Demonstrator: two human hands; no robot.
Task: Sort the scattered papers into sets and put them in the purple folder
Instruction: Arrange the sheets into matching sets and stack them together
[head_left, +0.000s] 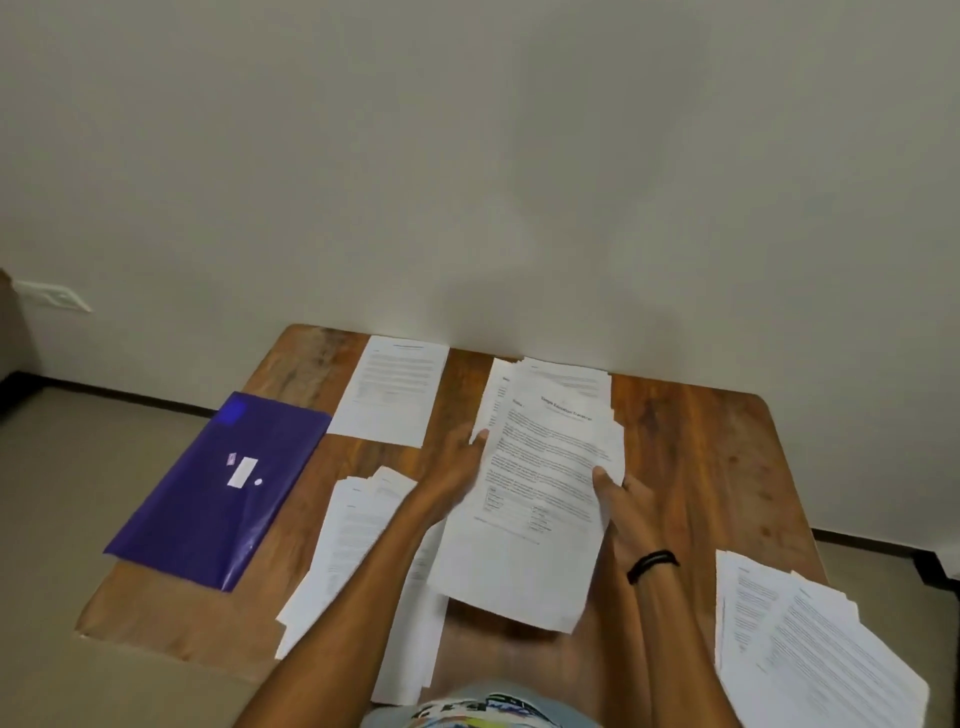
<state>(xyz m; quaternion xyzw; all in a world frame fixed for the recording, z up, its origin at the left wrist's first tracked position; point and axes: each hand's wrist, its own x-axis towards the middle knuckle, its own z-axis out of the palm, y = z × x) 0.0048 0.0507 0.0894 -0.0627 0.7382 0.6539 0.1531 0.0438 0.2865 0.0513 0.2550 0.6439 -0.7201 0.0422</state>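
Hands: I saw left hand (457, 462) and right hand (623, 499) gripping one white printed paper sheaf (535, 493).
Done: white paper piles (348, 540) lay apart.
Left: glossy purple plastic folder (218, 488) lay closed, seemingly unfilled.

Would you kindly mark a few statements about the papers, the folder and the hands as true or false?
1. The left hand and right hand both hold the middle stack. True.
2. The purple folder lies open. False: it lies closed.
3. A printed sheet lies right of the folder. True.
4. The right wrist is bare. False: it wears a black band.
5. No paper lies on the right of the table. False: a fanned pile lies there.
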